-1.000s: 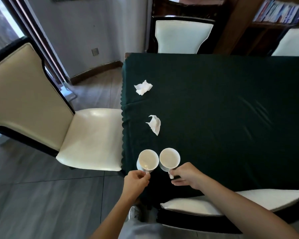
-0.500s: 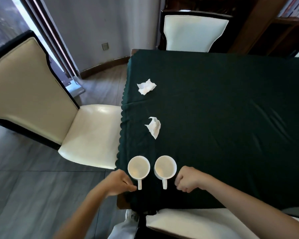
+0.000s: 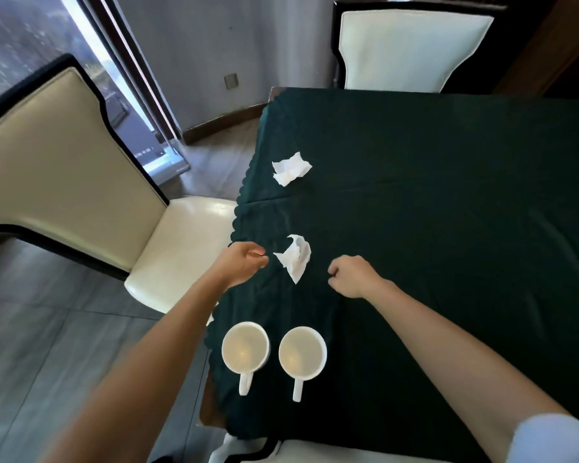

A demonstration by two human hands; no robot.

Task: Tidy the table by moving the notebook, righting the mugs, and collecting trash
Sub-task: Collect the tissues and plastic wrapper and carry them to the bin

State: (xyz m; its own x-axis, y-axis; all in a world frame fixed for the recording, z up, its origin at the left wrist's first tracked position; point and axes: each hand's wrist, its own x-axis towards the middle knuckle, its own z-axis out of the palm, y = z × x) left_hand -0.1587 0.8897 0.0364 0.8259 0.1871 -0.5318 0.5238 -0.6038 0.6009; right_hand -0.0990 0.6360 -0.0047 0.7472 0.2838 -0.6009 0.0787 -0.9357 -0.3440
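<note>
Two white mugs stand upright side by side near the table's front left corner, the left mug and the right mug, handles pointing toward me. A crumpled white tissue lies on the dark green tablecloth between my hands. My left hand hovers just left of it, fingers loosely curled and empty. My right hand is just right of it, fingers curled, holding nothing. A second crumpled tissue lies farther back near the left edge. No notebook is in view.
A cream chair stands close to the table's left side, its seat under the cloth edge. Another cream chair is at the far end. A chair seat sits at the near edge below me. Grey floor lies left.
Both hands left the mug handles and moved forward to either side of the nearer tissue. The mugs stay upright where they were set. The view shifted, so the mugs appear lower.
</note>
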